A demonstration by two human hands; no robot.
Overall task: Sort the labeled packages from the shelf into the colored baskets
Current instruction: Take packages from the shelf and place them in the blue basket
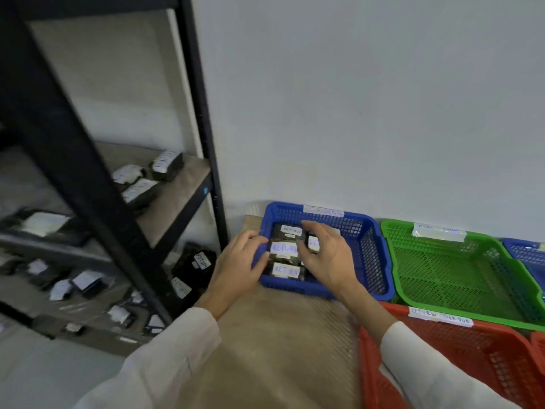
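White sleeves enter from 6 o'clock, both arms reaching forward over the brown desk (280,335).

Obs. 1: the left hand (239,261) lies at the 9 o'clock rim of the blue basket (295,287). Its fingers are loosely bent over the rim and touch the edge of the packs inside. They enclose nothing that I can see.

Obs. 2: the right hand (327,255) arches over the basket's middle, fingers pointing down onto the packs and thumb against the middle one. I cannot tell whether it pinches a pack or only presses.

Obs. 3: dark packages labelled RETURN (284,248) lie in a column inside the blue basket, with another partly hidden under the right hand. The basket's own tag is too blurred to read.

Obs. 4: the green basket (460,276) at 3 o'clock of the blue one holds nothing visible. The red basket (486,364) is at 5 o'clock. A second blue basket (528,255) shows at the far 3 o'clock edge.

Obs. 5: the shelf (177,208) at 9 o'clock carries many labelled packages (166,165) on several levels.

Judgement: placing or squaring up packs in the blue basket. Early in the task, given the stock on the shelf.

Next move calls for: hands lifted out, a turn toward 9 o'clock, and the label read before choosing a basket. Several shelf labels are blurred from here.
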